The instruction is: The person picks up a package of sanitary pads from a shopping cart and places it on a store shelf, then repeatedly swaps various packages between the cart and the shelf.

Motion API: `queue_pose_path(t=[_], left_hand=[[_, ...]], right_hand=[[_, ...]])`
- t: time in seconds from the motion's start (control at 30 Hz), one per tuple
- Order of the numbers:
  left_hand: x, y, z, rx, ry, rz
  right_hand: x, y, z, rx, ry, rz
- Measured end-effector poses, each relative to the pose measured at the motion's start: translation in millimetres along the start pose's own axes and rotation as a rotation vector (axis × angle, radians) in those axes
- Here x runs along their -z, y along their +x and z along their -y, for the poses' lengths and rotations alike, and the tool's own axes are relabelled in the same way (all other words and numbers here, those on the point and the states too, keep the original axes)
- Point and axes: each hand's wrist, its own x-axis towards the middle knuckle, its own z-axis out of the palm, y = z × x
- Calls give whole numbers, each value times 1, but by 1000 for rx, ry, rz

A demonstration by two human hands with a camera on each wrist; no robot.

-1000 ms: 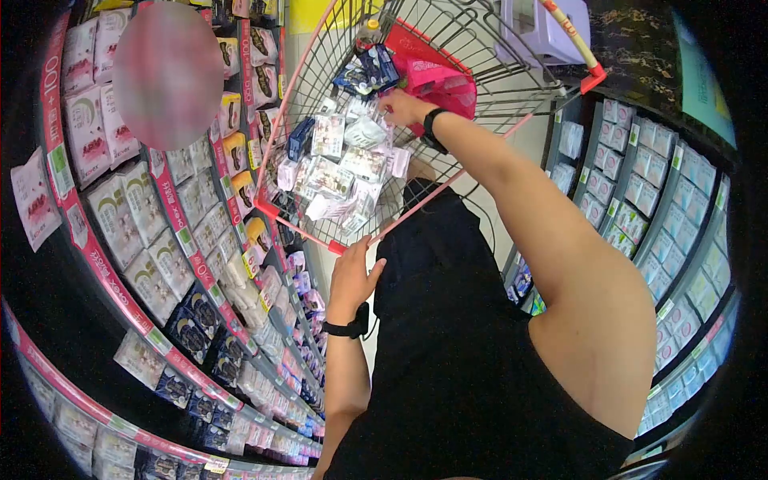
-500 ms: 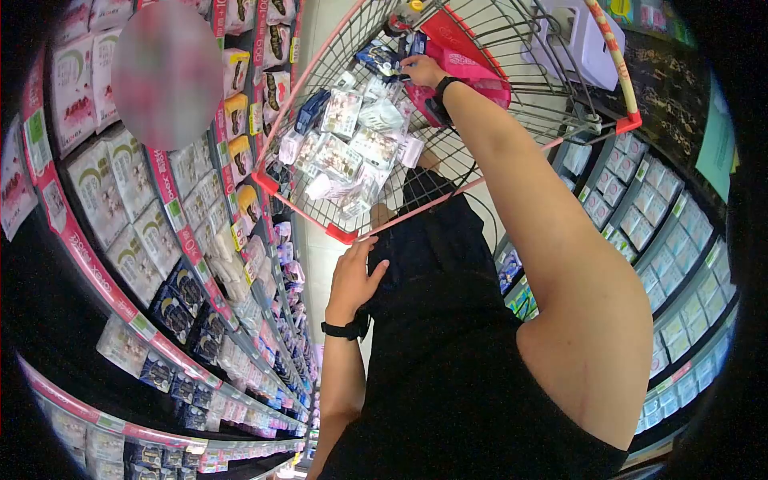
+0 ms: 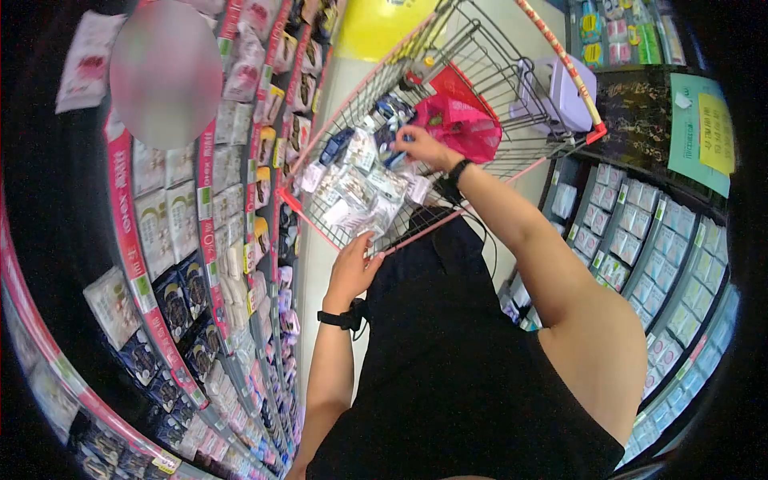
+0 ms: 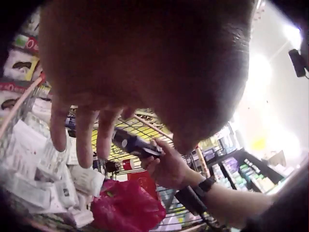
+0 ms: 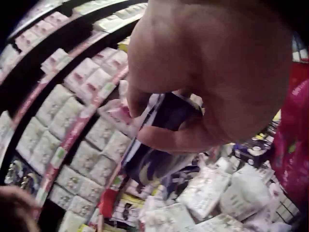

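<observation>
My right hand is over the shopping cart, pinching a dark blue soft packet between thumb and fingers. In the left wrist view this packet hangs above the pink bag, tilted. Below it lies a heap of white packets in the cart's front end, with further dark blue packets beside them. My left hand is at the cart's near rim, its fingers straight and spread a little, with nothing in its grasp.
A pink bag and a bottle are in the cart behind the heap. A lilac stool stands beyond the cart's wire side. Packed shelves run along the left, and more shelves line the right.
My right hand has gone from the heap to the dark blue packets, and now holds one raised. The left hand stays by the rim, while the head view has turned.
</observation>
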Motion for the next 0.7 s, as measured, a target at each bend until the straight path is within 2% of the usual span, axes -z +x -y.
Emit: queue_pose_path(t=[0.07,0.13,0.2,0.23,0.27,0.33,0.4,0.47,0.53,0.6,0.63,0.67,0.7], left_hand=[[-2,-5,12,91,-303,-113],[1,-11,46,-9,-615,-142],[24,-30,25,86,-1132,-177],[34,-37,20,-22,-1221,-207],[40,-49,15,-41,-1168,-344],[54,-65,32,-65,-825,-637],[75,-96,58,-116,-851,-629],[90,-133,77,-160,-666,-700],[106,-172,83,-236,-685,-697],[107,-199,111,-246,-818,-706],[108,-208,119,-259,-950,-757],[105,-221,126,-252,-1163,-731],[106,-238,122,-297,-1283,-730]], right_hand=[[-42,-44,48,90,-85,145],[-89,-80,82,26,-58,334],[-139,-101,79,107,-63,472],[-165,-115,85,217,-136,550],[-190,-124,87,495,-326,576],[-236,-154,108,473,-424,540],[-266,-156,104,449,-367,613],[-289,-162,104,462,-416,665],[-306,-162,119,536,-581,699],[-323,-159,137,638,-710,670],[-334,-154,144,511,-625,681],[-347,-152,148,383,-541,685],[-370,-164,162,477,-478,691]])
